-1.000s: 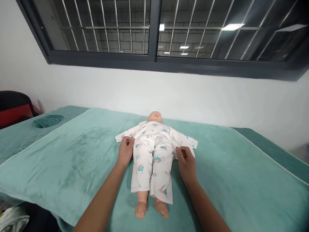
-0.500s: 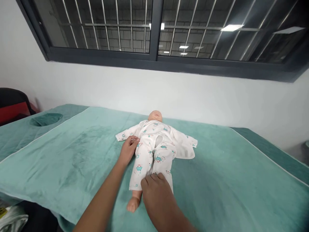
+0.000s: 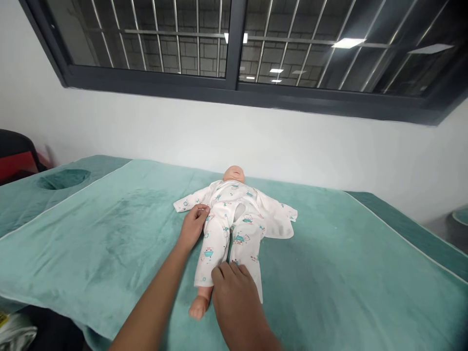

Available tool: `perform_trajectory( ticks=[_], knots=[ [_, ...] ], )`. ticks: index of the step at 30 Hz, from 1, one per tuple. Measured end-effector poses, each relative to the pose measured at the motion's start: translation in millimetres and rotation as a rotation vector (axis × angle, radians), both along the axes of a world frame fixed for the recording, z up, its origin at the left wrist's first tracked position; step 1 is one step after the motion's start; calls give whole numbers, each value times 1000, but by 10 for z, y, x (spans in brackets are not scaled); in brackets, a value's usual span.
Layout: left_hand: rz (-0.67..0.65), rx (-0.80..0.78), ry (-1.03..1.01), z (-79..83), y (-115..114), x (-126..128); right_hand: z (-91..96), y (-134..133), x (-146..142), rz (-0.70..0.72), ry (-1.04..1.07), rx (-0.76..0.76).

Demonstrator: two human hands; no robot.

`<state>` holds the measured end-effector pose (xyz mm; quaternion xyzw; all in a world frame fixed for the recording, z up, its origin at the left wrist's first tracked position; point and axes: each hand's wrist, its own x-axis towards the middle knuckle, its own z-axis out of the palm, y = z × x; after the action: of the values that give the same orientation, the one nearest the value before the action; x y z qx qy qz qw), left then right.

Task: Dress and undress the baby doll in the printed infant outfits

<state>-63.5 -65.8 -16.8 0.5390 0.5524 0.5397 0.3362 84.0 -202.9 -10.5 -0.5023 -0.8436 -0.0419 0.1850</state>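
A baby doll point(image 3: 234, 173) lies on its back, head toward the wall, in a white printed shirt point(image 3: 276, 217) and matching split-crotch baby pants point(image 3: 214, 243). My left hand point(image 3: 193, 225) is at the waist on the left side of the pants, its fingers closed together on the fabric edge. Lower down, my right hand point(image 3: 234, 292) has its fingers curled over the inner lower part of the pants legs. It hides the cuff there and whatever lies under the fingertips. One bare doll foot point(image 3: 199, 306) sticks out of the left cuff; the other foot is out of sight.
A green cover point(image 3: 120, 219) spreads over the bed, with a face hole point(image 3: 64, 179) at the left end. Behind stands a white wall point(image 3: 175, 126) below a barred window point(image 3: 234, 87). A red and black chair point(image 3: 16, 163) is at the far left.
The view has shifted slightly. My right hand has moved a little, and the right pants cuff shows lower beside it. My left hand stays at the waist.
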Motion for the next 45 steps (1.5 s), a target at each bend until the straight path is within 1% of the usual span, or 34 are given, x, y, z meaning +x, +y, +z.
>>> perform_trajectory(
  ticks=[4,10,14,18,21,23,25,26,27,28,30,32,34,36,38,41,43,45],
  knots=[
    [17,10,1,2,5,-10,39,-81,16,61,56,-26],
    [51,38,-37,27,-6,-1,-44,-112,-13,-47,-12,-33],
    [105,35,-92,40,-27,3,-9,-99,-53,-47,-11,-40],
    [150,44,-156,33,-26,-2,49,-166,-47,90,67,-25],
    [143,45,-186,31,-22,1,72,-230,-17,193,102,69],
    [133,48,-195,32,-25,3,107,-263,56,262,137,115],
    [128,55,-200,36,-40,0,154,-294,206,302,234,87],
    [127,59,-200,38,-53,-1,170,-309,309,287,294,59],
    [128,62,-199,42,-72,-1,171,-324,424,243,353,32],
    [130,63,-197,47,-97,1,154,-337,541,169,402,20],
    [128,63,-184,60,-158,15,57,-357,746,-2,456,22],
    [111,67,-140,72,-225,44,-90,-365,863,-122,465,0],
    [75,82,-67,80,-277,78,-212,-361,875,-149,438,-37],
    [46,96,-16,79,-302,102,-238,-354,825,-115,410,-53],
    [45,84,-30,71,-302,106,-144,-361,774,-66,427,-50],
    [69,51,-85,61,-278,84,122,-424,783,56,470,-51],
    [72,47,-101,63,-263,72,265,-484,836,164,404,-40],
    [71,43,-116,68,-256,70,317,-530,889,246,273,-9]
  ],
)
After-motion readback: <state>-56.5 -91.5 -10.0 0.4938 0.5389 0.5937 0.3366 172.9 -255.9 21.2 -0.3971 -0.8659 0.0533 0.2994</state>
